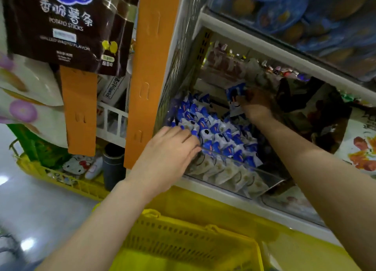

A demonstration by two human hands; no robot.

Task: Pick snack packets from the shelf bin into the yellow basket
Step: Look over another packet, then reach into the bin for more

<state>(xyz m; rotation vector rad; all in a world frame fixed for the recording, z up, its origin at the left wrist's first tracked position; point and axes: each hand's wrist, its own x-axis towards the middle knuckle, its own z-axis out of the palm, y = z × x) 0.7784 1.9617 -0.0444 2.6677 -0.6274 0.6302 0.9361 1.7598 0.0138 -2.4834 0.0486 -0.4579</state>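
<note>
A clear shelf bin (270,181) holds several blue-and-white snack packets (215,132) in packed rows. My left hand (168,154) reaches over the bin's front left corner, fingers bent onto the packets there; whether it grips one is unclear. Deeper in the shelf, my right hand (255,104) holds a blue-and-white packet (236,95) lifted above the pile. The yellow basket (183,240) stands below the shelf at the bottom of the view; its inside is mostly out of sight.
An orange shelf post (150,67) stands left of the bin. A dark potato-sticks bag (67,26) hangs at top left. Another yellow basket (61,179) with goods sits on the floor at left. More snack bins fill the shelf at right and above.
</note>
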